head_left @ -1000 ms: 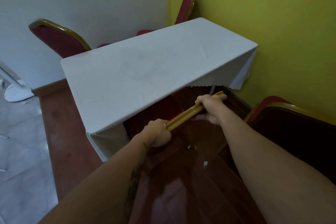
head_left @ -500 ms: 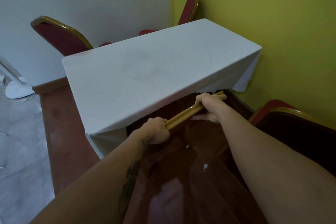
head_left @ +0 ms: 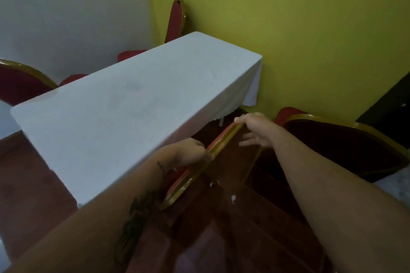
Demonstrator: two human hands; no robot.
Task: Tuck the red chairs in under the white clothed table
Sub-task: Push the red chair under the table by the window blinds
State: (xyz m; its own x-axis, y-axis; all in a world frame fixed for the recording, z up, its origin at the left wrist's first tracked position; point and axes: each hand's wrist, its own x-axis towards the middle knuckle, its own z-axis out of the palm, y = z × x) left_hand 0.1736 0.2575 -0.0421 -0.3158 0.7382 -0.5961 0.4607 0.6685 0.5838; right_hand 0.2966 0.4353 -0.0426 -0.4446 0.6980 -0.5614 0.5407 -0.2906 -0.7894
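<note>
Hands are working the near red chair [head_left: 221,139] by its gold top rail, its seat going under the white-clothed table [head_left: 133,104]. Left hand [head_left: 188,153] is wrapping its fingers around the rail to steer; right hand [head_left: 255,133] is hovering, fingers spread, holding nothing.

Place: banquet or function room corner.
Evidence: long table draped in white cloth [head_left: 124,113]; gold-framed, red-padded banquet chairs [head_left: 177,20]; bare yellow-green painted wall [head_left: 299,29].
</note>
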